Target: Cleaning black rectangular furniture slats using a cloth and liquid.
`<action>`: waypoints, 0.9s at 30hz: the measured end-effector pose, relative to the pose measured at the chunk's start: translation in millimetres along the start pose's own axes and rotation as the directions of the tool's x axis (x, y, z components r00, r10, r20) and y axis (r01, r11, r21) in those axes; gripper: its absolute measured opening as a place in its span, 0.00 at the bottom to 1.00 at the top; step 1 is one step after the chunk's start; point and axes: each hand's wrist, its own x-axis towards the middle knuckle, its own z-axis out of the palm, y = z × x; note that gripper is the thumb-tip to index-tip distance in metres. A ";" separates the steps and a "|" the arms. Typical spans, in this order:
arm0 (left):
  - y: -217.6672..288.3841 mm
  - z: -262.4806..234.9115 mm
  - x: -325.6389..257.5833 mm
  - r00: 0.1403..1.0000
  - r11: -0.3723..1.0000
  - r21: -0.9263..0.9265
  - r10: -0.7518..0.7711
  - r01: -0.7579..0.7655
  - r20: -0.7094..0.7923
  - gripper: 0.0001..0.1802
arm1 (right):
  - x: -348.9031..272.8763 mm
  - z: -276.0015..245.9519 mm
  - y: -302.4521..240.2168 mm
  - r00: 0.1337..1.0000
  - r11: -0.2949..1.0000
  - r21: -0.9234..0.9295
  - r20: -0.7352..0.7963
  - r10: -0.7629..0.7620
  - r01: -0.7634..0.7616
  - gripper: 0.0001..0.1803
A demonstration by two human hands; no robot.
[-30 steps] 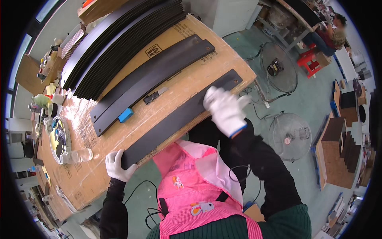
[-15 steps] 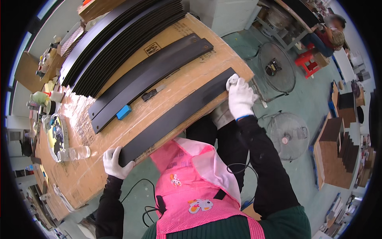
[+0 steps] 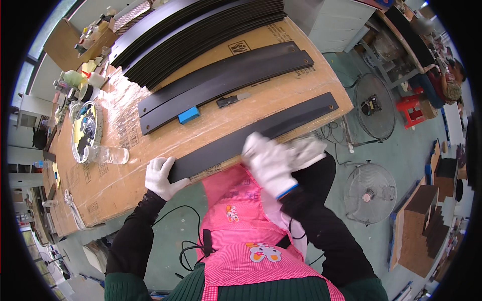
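A: Where does the long black strip [image 3: 261, 135] lie relative to the hands?

B: It runs diagonally across the centre of the frame, along the near edge of the cardboard-covered table [image 3: 115, 185]. The gloved left hand [image 3: 159, 176] closes around its lower-left end. The gloved right hand [image 3: 271, 163], blurred, rests on the strip's near edge just right of centre, with a white cloth [image 3: 307, 149] beside it; whether it grips the cloth cannot be told.

A: And the edges and open room?

B: The strip's upper-right end reaches the table's right corner. Above it, a band of bare cardboard separates it from two stacked black strips [image 3: 226, 83], with a blue block [image 3: 189, 115] and a small dark tool [image 3: 232, 100] lying between. More black strips [image 3: 196, 35] are piled at the top of the frame. A clear bottle [image 3: 108, 154] and a round plate [image 3: 86, 131] sit left of the left hand.
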 end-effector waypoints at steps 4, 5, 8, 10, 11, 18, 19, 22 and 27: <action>8.4 -5.5 -2.0 0.997 0.998 0.017 -0.055 0.055 0.049 0.39 | 31.9 -44.2 9.2 0.989 0.978 -0.205 0.147 0.005 0.025 0.16; 15.8 -3.8 -0.8 0.997 0.997 -0.003 -0.074 0.074 0.032 0.38 | 48.3 -85.5 17.0 0.966 0.986 -0.126 0.220 0.135 -0.109 0.32; 58.4 21.0 50.7 1.000 0.995 -0.100 -0.005 0.005 -0.004 0.36 | 54.0 -60.1 171.2 0.937 0.759 -0.564 -0.082 0.338 -0.323 0.14; 84.4 33.2 72.4 0.998 0.991 -0.120 -0.051 0.055 0.038 0.37 | 57.9 -64.6 171.5 0.954 0.813 -0.510 -0.053 0.295 -0.280 0.07; 91.1 41.5 78.2 0.998 0.992 -0.109 -0.062 0.063 0.009 0.36 | 58.0 -57.3 149.4 0.977 0.899 -0.383 -0.053 0.208 -0.212 0.08; 112.3 20.1 73.2 0.989 0.952 -0.304 -0.075 0.032 -0.130 0.32 | 11.3 -7.7 -2.0 0.969 0.923 -0.299 0.126 -0.213 0.242 0.07; 124.4 -4.6 75.1 0.983 0.841 -0.539 -0.067 -0.035 -0.169 0.31 | 25.5 -16.9 16.6 0.987 0.977 -0.183 0.134 -0.084 0.108 0.13; 187.5 -109.9 39.4 0.902 -0.355 -0.848 -0.029 0.394 0.431 0.35 | 36.1 -13.1 138.9 0.876 0.874 0.123 -0.054 0.480 -0.471 0.19; 315.6 -106.8 39.6 0.761 -0.974 -0.131 -0.056 -0.183 -0.646 0.61 | 19.9 10.6 38.0 0.991 0.890 -0.445 -0.130 0.040 -0.095 0.09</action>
